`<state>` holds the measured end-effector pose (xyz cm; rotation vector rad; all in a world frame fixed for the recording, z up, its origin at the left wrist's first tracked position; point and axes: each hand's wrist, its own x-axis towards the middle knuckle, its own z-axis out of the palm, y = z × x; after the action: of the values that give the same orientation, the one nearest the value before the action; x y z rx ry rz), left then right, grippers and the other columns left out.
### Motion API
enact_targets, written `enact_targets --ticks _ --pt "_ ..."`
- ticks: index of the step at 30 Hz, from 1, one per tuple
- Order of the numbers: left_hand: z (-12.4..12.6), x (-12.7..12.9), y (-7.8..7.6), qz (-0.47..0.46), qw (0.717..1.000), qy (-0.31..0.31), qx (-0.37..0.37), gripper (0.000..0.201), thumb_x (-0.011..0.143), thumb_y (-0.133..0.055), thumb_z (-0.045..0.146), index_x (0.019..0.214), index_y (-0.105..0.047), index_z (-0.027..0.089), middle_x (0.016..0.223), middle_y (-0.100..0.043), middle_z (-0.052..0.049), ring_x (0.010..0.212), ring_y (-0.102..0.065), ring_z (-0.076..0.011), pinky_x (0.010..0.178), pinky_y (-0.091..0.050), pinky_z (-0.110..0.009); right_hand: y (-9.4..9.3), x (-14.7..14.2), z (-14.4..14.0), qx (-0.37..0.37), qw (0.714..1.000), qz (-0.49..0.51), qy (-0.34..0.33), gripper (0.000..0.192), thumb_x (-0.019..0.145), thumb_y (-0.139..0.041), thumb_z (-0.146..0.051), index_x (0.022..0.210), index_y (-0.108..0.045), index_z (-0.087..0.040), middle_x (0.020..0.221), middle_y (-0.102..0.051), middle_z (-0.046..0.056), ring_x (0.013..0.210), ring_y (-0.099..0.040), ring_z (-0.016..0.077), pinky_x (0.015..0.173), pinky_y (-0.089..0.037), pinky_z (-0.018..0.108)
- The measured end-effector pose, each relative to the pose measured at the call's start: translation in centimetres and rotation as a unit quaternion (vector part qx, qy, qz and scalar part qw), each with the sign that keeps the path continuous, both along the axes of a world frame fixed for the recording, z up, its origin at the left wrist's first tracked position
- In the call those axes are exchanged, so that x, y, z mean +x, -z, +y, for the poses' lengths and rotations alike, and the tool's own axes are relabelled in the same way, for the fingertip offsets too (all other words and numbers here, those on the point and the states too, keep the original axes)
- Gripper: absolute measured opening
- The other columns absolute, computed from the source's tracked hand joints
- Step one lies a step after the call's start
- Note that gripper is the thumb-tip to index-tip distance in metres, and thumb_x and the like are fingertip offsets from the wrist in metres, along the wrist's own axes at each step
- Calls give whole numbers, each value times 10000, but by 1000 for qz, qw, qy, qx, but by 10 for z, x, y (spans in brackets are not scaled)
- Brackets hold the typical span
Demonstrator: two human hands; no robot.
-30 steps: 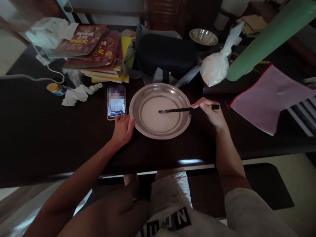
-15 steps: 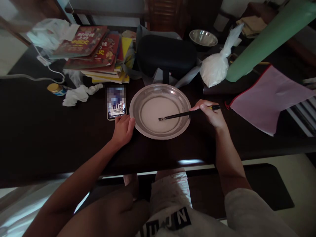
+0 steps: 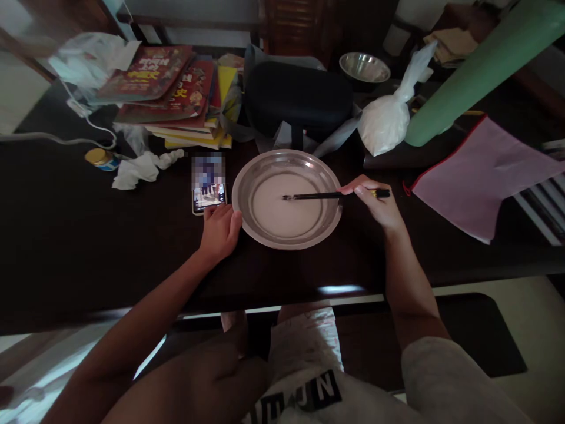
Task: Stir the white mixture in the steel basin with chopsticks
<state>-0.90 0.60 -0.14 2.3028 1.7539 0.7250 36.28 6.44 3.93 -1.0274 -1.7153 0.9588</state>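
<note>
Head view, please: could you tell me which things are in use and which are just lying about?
In use:
round steel dish of pale liquid
dark chopsticks, held by right hand
left hand against the dish rim

Lying about:
lit phone
stacked red books
knotted white plastic bag
crumpled white tissue

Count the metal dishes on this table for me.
2. A wide steel pan sits at the near edge between both hands, holding pale liquid; a smaller steel bowl sits at the back, behind the white plastic bag. Clutter may hide others.
</note>
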Motion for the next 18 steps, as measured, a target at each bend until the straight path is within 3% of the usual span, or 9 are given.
enact_targets --ticks 4,8,14,18 --pt "-2 0 -1 8 1000 -8 -2 502 1041 -172 425 723 -502 220 770 -631 -95 783 -605 -270 797 -384 -435 1 1 0 -5 1000 22 12 257 927 -624 -468 853 -808 -304 817 -787 -4 819 -727 184 822 -543 362" --pt "-3 0 -1 5 1000 0 -9 535 1046 -141 427 682 -478 225 673 -576 -73 631 -541 -234 725 -370 -421 0 -1 0 -20 999 1 -28 264 919 -631 -481 864 -809 -294 889 -809 7 905 -744 200 883 -550 377" --pt "-3 -1 0 -3 1000 -2 -9 604 1050 -98 493 661 -481 234 645 -559 -66 606 -528 -225 709 -371 -426 2 1 1 -9 999 32 17 278 910 -632 -505 822 -802 -303 792 -784 -2 798 -730 195 830 -557 381" --pt "-2 -1 -1 -5 1000 -2 -11 635 1047 -89 518 670 -505 221 661 -586 -79 632 -552 -228 721 -384 -428 1 -1 1 -24 999 -10 -27 279 895 -639 -533 873 -809 -313 904 -803 11 933 -741 223 911 -556 411"
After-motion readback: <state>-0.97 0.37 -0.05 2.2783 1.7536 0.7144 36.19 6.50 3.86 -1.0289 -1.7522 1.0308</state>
